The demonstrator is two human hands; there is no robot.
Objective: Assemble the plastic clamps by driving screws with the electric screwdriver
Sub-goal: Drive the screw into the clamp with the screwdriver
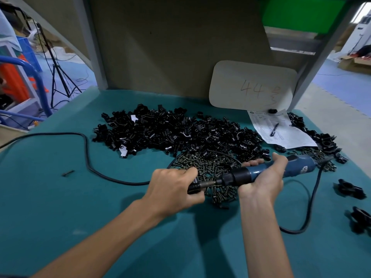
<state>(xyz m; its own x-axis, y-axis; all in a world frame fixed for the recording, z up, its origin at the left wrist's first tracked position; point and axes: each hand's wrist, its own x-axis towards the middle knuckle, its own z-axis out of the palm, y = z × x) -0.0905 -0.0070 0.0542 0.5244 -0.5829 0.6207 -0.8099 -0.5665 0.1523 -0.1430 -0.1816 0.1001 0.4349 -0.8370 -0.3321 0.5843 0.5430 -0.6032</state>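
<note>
Blue screwdriver (267, 171) in right grip (263, 177) | left grip (172, 187) closed round clamp (195, 190) at its tip

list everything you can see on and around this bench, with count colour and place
clamp parts: one big pile, too many to count, black, centre back of the table
screws: one heap, dark, in front of the pile
assembled clamps: two in view, black, right edge of the table
electric screwdriver: one, blue and black, held level over the screws
cable: one, black, looping across the left of the table
paper sheet: one, white, printed, back right
pen: one, dark, lying on the sheet
card: one, pale, marked 44, leaning on the back panel
table: one, teal top
left hand: shut on a black part at the driver's tip
right hand: wrapped round the driver body
</note>
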